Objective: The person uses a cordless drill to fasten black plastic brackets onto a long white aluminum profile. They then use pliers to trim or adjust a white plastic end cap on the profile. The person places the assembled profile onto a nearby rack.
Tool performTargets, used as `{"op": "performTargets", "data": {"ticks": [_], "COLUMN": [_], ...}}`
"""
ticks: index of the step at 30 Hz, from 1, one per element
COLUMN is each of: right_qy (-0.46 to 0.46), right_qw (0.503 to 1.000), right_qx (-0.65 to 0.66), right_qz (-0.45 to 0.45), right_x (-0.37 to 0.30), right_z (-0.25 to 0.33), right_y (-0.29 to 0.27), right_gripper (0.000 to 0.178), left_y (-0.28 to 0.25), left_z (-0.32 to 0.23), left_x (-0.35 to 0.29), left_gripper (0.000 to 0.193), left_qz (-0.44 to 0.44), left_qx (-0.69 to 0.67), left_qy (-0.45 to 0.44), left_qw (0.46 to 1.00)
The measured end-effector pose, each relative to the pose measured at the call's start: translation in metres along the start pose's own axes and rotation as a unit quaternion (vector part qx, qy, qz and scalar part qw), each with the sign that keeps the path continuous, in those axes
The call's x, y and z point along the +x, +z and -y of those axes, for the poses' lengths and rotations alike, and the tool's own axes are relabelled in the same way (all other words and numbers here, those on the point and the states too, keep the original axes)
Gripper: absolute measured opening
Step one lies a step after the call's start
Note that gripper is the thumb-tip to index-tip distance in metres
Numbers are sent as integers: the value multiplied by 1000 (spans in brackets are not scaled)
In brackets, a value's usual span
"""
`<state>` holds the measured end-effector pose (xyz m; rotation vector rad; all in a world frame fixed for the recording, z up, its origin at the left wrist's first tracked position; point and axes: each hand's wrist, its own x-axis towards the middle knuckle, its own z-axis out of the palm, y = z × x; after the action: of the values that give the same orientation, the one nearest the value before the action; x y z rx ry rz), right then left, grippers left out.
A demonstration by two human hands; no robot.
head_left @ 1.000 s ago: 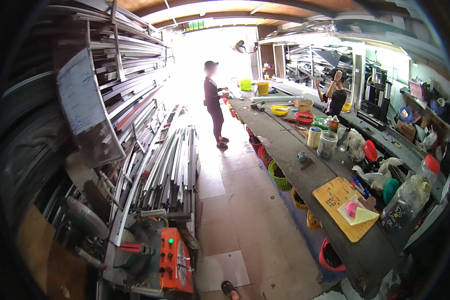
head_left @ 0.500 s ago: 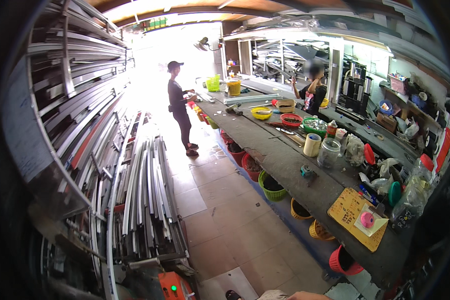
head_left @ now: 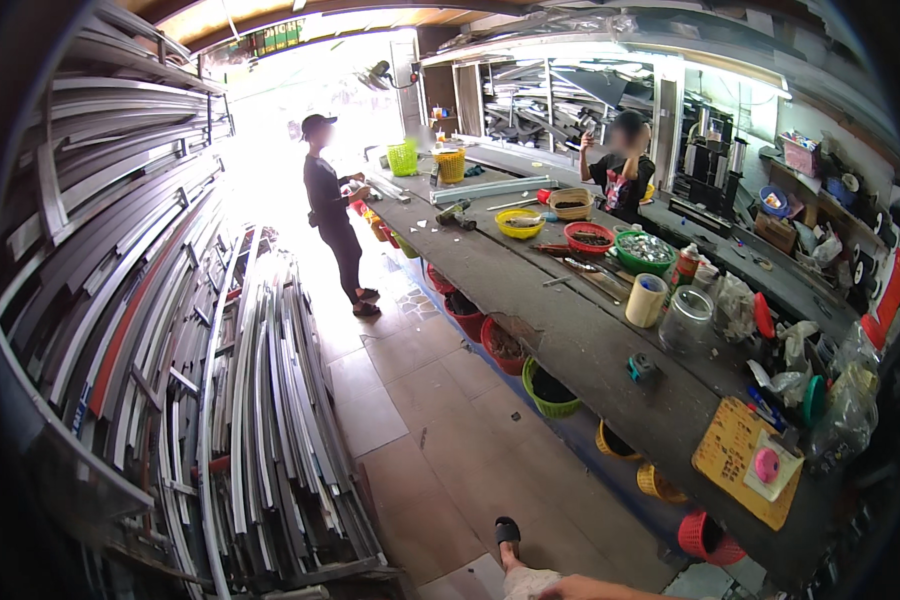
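Note:
At the lower edge, part of my right hand and forearm [head_left: 600, 588] shows beside light shorts [head_left: 530, 583]; its fingers cannot be made out. My left hand is out of view. A sandalled foot of mine [head_left: 508, 530] is on the tiled floor. To the right, the long grey workbench [head_left: 530, 295] carries a yellow marked board [head_left: 720, 455] with a pink round thing [head_left: 766, 464] on it. Further along the bench lie a teal tool [head_left: 642, 368], a clear jar [head_left: 686, 318] and a cream roll [head_left: 646, 300].
Metal profiles [head_left: 270, 400] are stacked along the left, with more on a rack [head_left: 120, 200]. Baskets such as a green one [head_left: 550, 390] line the bench's underside. One person [head_left: 332, 210] stands at the bench's far left end; another [head_left: 625, 170] is behind it, one hand raised.
The view has shifted forward and turned a little right. My foot and forearm show more at the lower edge. The orange machine with a green light has left view.

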<state>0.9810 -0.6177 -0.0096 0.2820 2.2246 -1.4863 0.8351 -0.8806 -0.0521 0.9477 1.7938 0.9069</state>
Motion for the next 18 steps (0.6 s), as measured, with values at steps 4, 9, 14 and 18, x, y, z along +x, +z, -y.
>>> {"op": "performTargets", "data": {"ticks": [4, 9, 14, 18], "right_qy": [-40, -80, -72, -46], "right_qw": [998, 994, 991, 993], "right_qx": [-25, -52, -106, -100], "right_qz": [31, 54, 32, -33], "right_x": [87, 175, 211, 229], "right_z": [-6, -6, 25, 61], "right_y": [-45, -114, -187, -239], "right_gripper": [55, 56, 60, 45], "left_y": [-54, -129, -190, -225], "left_z": [-19, -50, -60, -59], "left_x": [52, 114, 167, 199], "left_gripper": [33, 32, 31, 31], "left_qz": [-16, -49, -64, -69], "left_qx": [-16, -19, -25, -40], "left_qy": [-28, -64, -103, -132], "left_qw": [999, 997, 992, 988]}}
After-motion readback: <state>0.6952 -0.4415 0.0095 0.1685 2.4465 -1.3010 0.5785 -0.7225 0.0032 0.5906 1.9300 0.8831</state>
